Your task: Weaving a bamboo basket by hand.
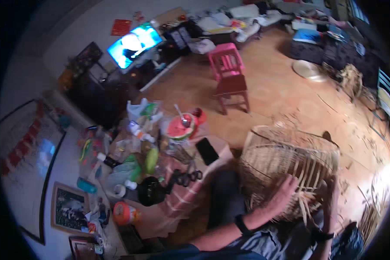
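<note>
A large woven basket (pixel 268 151) of pale split strips leans against my legs, its open lattice of upright strips facing me. My left hand (pixel 282 196) lies over the near side of the basket with its fingers stretched out. At the basket's right edge is my right hand (pixel 331 197), its fingers blurred and partly hidden. Between the hands, loose strip ends (pixel 305 206) stick out of the weave. A dark band circles each wrist.
To the left, a cluttered table (pixel 190 195) holds a cut watermelon (pixel 180 128) with a spoon, a phone (pixel 207 151), scissors (pixel 188 177), bottles and bags. A red chair (pixel 231 84) stands ahead. Strip scraps litter the floor at right, near a strip bundle (pixel 375 216).
</note>
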Available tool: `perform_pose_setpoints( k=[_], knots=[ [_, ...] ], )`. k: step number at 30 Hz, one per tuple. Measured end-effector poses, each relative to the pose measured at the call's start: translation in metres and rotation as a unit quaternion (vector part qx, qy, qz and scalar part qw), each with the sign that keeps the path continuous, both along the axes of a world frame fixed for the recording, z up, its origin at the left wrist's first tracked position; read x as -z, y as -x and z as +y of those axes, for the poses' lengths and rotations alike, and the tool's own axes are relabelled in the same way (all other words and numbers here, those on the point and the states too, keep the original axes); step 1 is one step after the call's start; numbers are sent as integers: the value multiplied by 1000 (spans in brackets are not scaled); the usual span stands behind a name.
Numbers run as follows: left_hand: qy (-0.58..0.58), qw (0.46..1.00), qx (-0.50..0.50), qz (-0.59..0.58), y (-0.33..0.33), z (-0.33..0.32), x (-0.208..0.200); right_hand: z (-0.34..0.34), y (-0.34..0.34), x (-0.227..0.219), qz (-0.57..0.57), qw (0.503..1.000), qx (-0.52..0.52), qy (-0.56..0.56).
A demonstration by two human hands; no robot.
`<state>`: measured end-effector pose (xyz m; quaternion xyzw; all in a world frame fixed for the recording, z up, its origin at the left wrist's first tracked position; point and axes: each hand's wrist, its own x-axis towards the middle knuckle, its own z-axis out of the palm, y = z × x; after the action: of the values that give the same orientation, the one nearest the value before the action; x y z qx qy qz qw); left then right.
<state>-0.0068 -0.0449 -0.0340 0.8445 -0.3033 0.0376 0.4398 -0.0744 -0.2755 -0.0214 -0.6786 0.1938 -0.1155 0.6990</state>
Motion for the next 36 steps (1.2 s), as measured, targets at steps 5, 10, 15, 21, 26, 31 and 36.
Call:
perform_pose_setpoints(
  k=[5,10,15,21,26,31,36],
  knots=[
    [-70,983,-38,-163,-3,-3,-1,-2,-11,30,-42,988,3,147],
    [67,985,-37,-156,-14,-6,-6,-38,-19,98,-61,993,62,77],
    [103,970,-82,-205,-31,36,-7,34,-15,51,-112,987,64,100],
    [40,993,-70,-83,-39,56,0,67,-11,17,-126,943,94,295],
    [8,996,-49,-75,-56,46,22,26,-12,56,-124,969,46,210],
    [39,976,-117,-181,-41,83,-55,58,14,-22,-81,922,48,375],
    [28,997,13,-74,-17,63,-54,93,15,-45,-55,837,-100,535]
  ],
)
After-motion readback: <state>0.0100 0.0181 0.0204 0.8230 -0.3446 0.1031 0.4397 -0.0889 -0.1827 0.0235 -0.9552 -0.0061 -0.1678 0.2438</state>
